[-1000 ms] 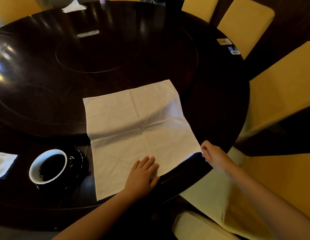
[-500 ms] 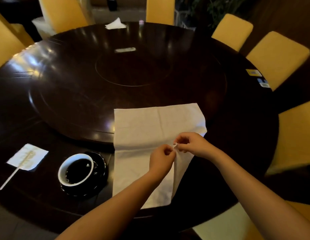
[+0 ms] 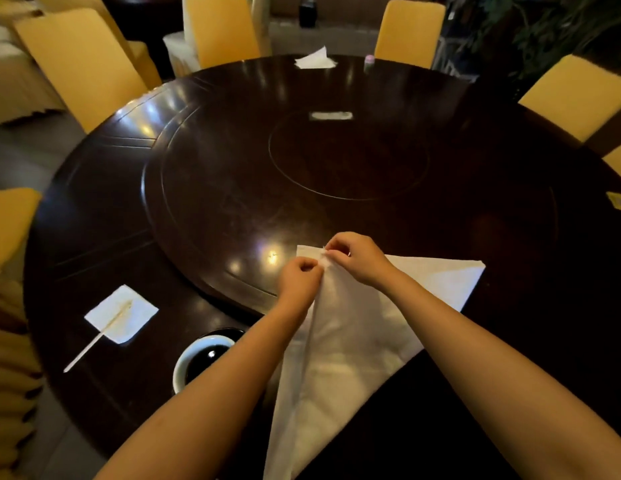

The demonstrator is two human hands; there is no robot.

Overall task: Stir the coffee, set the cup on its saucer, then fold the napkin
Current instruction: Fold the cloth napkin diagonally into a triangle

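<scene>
Both hands pinch the napkin's corners together at mid-frame.
The left hand (image 3: 300, 278) and right hand (image 3: 357, 259), fingers curled, nip the top of the white napkin (image 3: 354, 341) — it lies as a triangle reaching the bottom edge of the dark table (image 3: 233, 188). Lower left of centre, the cup (image 3: 198, 358) sits on its saucer (image 3: 226, 332) (partly hidden by the left forearm).

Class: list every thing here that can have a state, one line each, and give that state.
napkin: folded diagonally, corner held up by both hands.
cup: upright, holding coffee, standing on its saucer.
saucer: under the cup.
stirrer: lying idle, one end on the paper square.
left hand: pinching the napkin corner.
right hand: pinching the same corner.
</scene>
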